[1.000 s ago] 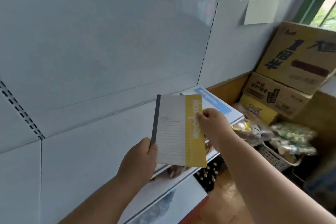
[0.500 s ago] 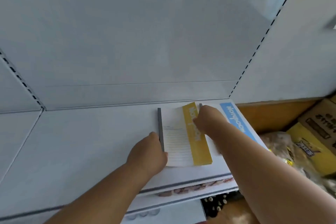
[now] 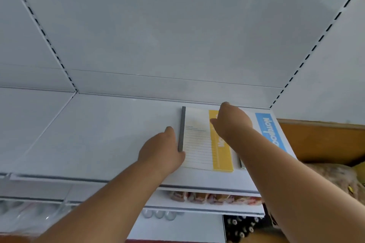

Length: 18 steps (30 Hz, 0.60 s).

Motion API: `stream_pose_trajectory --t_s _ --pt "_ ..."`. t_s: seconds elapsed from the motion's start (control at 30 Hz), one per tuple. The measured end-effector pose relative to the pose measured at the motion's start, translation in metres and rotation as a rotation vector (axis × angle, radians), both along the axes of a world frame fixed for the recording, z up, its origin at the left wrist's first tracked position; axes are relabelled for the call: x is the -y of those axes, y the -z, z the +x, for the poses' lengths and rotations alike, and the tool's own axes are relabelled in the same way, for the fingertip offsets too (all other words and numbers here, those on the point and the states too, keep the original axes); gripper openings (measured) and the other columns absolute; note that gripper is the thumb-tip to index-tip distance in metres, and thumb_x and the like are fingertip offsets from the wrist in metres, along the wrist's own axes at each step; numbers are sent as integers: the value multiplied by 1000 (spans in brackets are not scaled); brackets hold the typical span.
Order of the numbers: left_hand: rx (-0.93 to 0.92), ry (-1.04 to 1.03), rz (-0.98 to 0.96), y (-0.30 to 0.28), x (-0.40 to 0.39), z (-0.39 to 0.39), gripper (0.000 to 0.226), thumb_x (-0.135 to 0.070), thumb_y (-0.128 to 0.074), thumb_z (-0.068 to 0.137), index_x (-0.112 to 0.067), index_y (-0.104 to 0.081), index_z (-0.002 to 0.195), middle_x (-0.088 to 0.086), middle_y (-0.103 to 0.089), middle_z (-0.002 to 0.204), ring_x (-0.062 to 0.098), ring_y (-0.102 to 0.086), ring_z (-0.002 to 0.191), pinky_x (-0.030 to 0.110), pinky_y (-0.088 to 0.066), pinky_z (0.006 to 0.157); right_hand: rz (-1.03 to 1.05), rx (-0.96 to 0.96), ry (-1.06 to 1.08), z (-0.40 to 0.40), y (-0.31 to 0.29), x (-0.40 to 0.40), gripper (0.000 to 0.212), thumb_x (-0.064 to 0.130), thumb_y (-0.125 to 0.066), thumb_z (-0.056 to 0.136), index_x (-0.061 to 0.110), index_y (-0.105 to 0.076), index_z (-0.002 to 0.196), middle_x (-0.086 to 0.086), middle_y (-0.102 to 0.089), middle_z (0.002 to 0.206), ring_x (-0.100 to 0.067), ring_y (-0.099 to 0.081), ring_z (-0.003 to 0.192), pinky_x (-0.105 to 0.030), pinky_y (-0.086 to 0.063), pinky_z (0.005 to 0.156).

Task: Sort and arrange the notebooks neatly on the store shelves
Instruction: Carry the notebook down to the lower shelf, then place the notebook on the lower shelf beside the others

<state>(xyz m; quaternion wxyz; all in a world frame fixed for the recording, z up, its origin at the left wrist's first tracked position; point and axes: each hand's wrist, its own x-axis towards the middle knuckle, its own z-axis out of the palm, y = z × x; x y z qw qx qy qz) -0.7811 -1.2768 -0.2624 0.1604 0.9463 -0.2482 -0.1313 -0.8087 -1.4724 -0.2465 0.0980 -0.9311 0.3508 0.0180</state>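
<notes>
Item: yellow notebook (image 3: 199,144), flat on the shelf (image 3: 108,134), long axis running front to back, spine leftward; my left hand (image 3: 162,150) presses that spine, fingers hidden, state uncertain; my right hand (image 3: 231,122) rests spread on its cover; blue notebook (image 3: 270,130) just beside, rightward; I judge squaring comes next.

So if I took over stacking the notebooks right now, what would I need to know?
Left hand: at the dark spine of the yellow notebook, thumb along its edge, nudging it.
Right hand: resting on top of it, fingers pointing to the back of the shelf.
Blue notebook: lies flat just to the right.
Done: both notebooks lie flat, side by side.
Left: square up the yellow one, let go, fetch more.
</notes>
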Motion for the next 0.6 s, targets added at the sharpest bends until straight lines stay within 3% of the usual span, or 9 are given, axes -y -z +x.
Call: stream_pose_trajectory --t_s 0.17,0.27,0.4,0.6 --pt "25 -71 -106 -18 -63 7 38 -52 -57 90 -29 -45 118 -12 -55 89 10 -58 80 26 -49 69 131 254 -193 25 -33 -73 27 42 -53 99 16 -50 104 1 -60 89 -25 -57 85 -32 -39 68" --pt "-41 -162 -276 -34 -135 19 28 -47 -59 91 -34 -47 114 -15 -58 87 5 -58 78 24 -49 70 230 367 -314 50 -43 -144 24 44 -55 97 21 -50 96 6 -59 84 -18 -56 77 -30 -39 63" --pt "61 -418 -435 -47 -276 34 19 -40 -61 92 -35 -53 108 -16 -59 84 5 -58 74 25 -47 67 377 464 -513 92 -56 -273 22 42 -58 96 21 -53 92 9 -57 76 -8 -53 69 -28 -40 58" --pt "181 -623 -450 -66 -507 50 16 -39 -59 93 -38 -53 107 -20 -57 85 7 -56 71 30 -50 65 678 466 -761 147 -64 -509 23 39 -59 96 19 -55 86 5 -60 74 -15 -60 70 -27 -44 58"
